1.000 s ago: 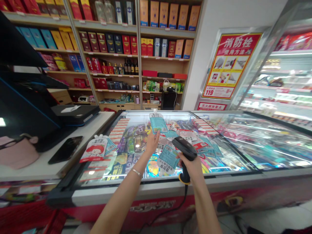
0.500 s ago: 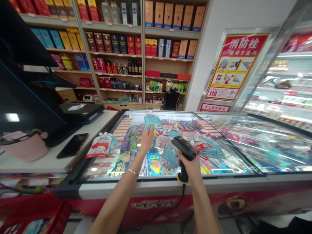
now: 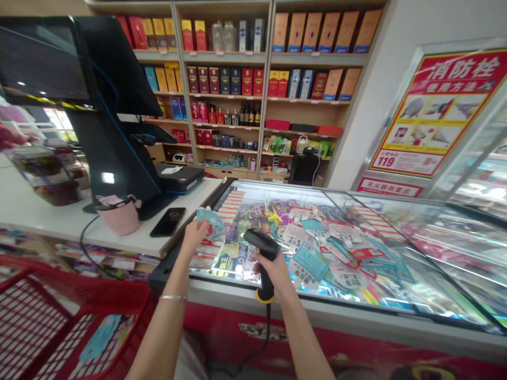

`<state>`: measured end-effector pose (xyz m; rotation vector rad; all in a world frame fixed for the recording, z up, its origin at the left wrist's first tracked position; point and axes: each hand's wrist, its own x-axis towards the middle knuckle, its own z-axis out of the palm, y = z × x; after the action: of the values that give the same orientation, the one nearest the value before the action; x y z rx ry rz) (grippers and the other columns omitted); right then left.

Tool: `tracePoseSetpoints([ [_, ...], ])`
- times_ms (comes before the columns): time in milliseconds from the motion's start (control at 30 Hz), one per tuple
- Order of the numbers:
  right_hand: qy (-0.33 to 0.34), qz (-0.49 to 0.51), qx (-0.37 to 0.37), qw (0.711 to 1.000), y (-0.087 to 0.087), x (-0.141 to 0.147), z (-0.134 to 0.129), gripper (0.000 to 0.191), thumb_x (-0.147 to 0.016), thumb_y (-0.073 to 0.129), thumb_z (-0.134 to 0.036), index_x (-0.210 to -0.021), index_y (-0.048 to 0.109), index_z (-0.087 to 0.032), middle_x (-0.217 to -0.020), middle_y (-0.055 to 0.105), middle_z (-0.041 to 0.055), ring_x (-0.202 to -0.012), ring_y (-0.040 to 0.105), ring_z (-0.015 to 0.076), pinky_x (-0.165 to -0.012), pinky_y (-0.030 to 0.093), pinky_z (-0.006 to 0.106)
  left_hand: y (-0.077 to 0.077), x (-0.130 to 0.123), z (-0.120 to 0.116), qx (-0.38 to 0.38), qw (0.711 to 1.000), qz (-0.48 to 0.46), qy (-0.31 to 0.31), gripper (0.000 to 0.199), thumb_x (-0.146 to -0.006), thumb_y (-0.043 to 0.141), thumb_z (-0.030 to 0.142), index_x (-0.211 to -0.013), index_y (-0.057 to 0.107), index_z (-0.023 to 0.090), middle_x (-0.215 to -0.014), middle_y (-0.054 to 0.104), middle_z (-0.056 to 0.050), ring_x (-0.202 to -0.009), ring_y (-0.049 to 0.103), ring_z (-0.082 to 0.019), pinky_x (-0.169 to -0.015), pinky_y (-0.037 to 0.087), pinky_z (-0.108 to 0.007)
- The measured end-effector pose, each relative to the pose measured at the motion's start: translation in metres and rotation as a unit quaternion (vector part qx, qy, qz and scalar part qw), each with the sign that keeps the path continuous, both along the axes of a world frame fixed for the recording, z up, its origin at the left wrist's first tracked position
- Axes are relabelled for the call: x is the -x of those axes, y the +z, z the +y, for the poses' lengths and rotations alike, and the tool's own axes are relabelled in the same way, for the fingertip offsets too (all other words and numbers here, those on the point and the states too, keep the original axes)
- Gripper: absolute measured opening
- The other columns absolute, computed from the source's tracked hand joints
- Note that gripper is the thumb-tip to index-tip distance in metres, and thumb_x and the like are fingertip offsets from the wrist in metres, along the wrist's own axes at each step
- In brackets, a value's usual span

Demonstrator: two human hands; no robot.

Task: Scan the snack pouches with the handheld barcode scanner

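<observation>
My left hand (image 3: 195,234) grips a light-blue spouted pouch (image 3: 208,215) at the left end of the glass freezer top. A red-and-white pouch (image 3: 208,232) lies just beneath it, mostly covered. In my right hand (image 3: 276,270) is a black handheld barcode scanner (image 3: 262,244), its fingers wrapped around the handle and its head tipped toward the left. From the scanner's yellow-ringed base a black cable hangs down the freezer front. To the right of the scanner, several blue, white and red pouches (image 3: 311,261) lie in a loose pile on the glass.
On the white counter at left stand a checkout terminal (image 3: 114,105), a pink cup (image 3: 119,216), a black phone (image 3: 168,222) and stacked food tubs (image 3: 49,174). Below it is a red basket (image 3: 130,295) with a blue pouch (image 3: 99,338) inside. Shelves of boxes and bottles line the back wall.
The view has swung left. My left hand has carried the blue pouch from mid-freezer to the left end, over the red-and-white pouch. The scanner, still held, has shifted left and now points leftward.
</observation>
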<state>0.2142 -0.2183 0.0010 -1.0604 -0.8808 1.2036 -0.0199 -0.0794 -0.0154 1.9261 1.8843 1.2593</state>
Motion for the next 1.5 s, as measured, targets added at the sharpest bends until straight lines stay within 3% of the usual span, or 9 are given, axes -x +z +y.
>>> tracePoseSetpoints([
  [100, 0.02, 0.014, 0.014, 1.0, -0.006, 0.015, 0.006, 0.027, -0.054, 0.077, -0.032, -0.068, 0.064, -0.013, -0.056, 0.066, 0.0042, -0.042, 0.056, 0.0136, -0.042, 0.048, 0.025, -0.012, 0.005, -0.01, -0.004, 0.981, 0.111, 0.16, 0.033, -0.074, 0.052, 0.044, -0.079, 0.062, 0.013, -0.086, 0.062, -0.014, -0.091, 0.055, -0.032, -0.077, 0.043, -0.039],
  [167, 0.024, 0.019, 0.021, 0.999, -0.008, 0.02, 0.007, 0.028, -0.053, 0.077, -0.032, -0.068, 0.064, -0.013, -0.057, 0.066, 0.0046, -0.042, 0.057, 0.0139, -0.042, 0.049, 0.025, -0.017, 0.003, -0.015, -0.04, 0.952, 0.127, 0.276, 0.049, -0.073, 0.056, 0.046, -0.1, 0.059, 0.006, -0.104, 0.058, -0.022, -0.102, 0.051, -0.037, -0.082, 0.042, -0.044],
  [200, 0.024, 0.021, 0.024, 0.999, -0.008, 0.02, 0.008, 0.028, -0.053, 0.078, -0.032, -0.068, 0.064, -0.013, -0.057, 0.066, 0.0047, -0.042, 0.057, 0.0141, -0.042, 0.049, 0.025, -0.02, 0.002, -0.016, -0.058, 0.945, 0.127, 0.295, 0.056, -0.073, 0.056, 0.046, -0.11, 0.055, 0.003, -0.111, 0.056, -0.023, -0.106, 0.049, -0.037, -0.084, 0.042, -0.045],
  [300, 0.021, 0.028, 0.032, 0.999, -0.007, 0.021, 0.008, 0.028, -0.053, 0.078, -0.032, -0.068, 0.064, -0.013, -0.057, 0.066, 0.0049, -0.043, 0.057, 0.0142, -0.042, 0.049, 0.025, -0.025, 0.002, -0.014, -0.073, 0.965, 0.145, 0.204, 0.051, -0.08, 0.052, 0.037, -0.122, 0.051, 0.009, -0.124, 0.053, -0.019, -0.111, 0.049, -0.033, -0.09, 0.041, -0.042],
  [433, 0.011, 0.026, 0.033, 0.999, -0.005, 0.02, 0.007, 0.028, -0.054, 0.078, -0.032, -0.068, 0.064, -0.013, -0.057, 0.066, 0.0048, -0.042, 0.057, 0.0135, -0.042, 0.047, 0.024, -0.032, 0.003, -0.007, -0.034, 0.982, 0.164, 0.089, 0.033, -0.087, 0.044, 0.028, -0.114, 0.061, 0.02, -0.123, 0.059, -0.011, -0.109, 0.054, -0.027, -0.094, 0.041, -0.041],
  [733, -0.009, 0.003, 0.007, 1.0, -0.007, -0.005, -0.005, 0.024, -0.057, 0.077, -0.03, -0.066, 0.064, -0.012, -0.056, 0.065, 0.004, -0.041, 0.055, 0.0123, -0.041, 0.045, 0.023, -0.037, -0.004, 0.002, -0.077, 0.975, 0.188, 0.094, 0.034, -0.088, 0.042, 0.033, -0.101, 0.068, 0.014, -0.13, 0.056, -0.016, -0.123, 0.047, -0.032, -0.103, 0.035, -0.046],
  [967, -0.03, 0.011, -0.003, 0.999, -0.005, -0.033, -0.021, 0.025, -0.057, 0.078, -0.031, -0.069, 0.064, -0.013, -0.058, 0.066, 0.0036, -0.041, 0.056, 0.0126, -0.042, 0.045, 0.024, -0.025, -0.019, 0.001, -0.145, 0.972, 0.154, 0.102, 0.041, -0.086, 0.044, 0.034, -0.116, 0.057, 0.009, -0.133, 0.05, -0.022, -0.124, 0.045, -0.034, -0.103, 0.033, -0.049],
  [1233, -0.083, 0.023, 0.006, 0.996, -0.007, -0.068, -0.04, 0.03, -0.057, 0.08, -0.035, -0.072, 0.065, -0.014, -0.061, 0.068, 0.005, -0.043, 0.056, 0.0128, -0.043, 0.046, 0.024, 0.008, -0.12, -0.001, -0.179, 0.972, 0.153, -0.013, 0.033, -0.084, 0.049, 0.028, -0.111, 0.056, 0.012, -0.126, 0.055, -0.018, -0.121, 0.046, -0.031, -0.103, 0.035, -0.044],
  [1500, -0.179, 0.023, 0.018, 0.983, -0.008, -0.118, -0.057, 0.038, -0.051, 0.084, -0.037, -0.073, 0.064, -0.013, -0.059, 0.066, 0.0036, -0.044, 0.056, 0.0132, -0.041, 0.046, 0.024, 0.011, -0.223, -0.019, -0.001, 0.97, 0.181, -0.165, 0.026, -0.085, 0.05, 0.03, -0.106, 0.059, 0.018, -0.111, 0.062, -0.011, -0.106, 0.057, -0.024, -0.09, 0.043, -0.034],
])
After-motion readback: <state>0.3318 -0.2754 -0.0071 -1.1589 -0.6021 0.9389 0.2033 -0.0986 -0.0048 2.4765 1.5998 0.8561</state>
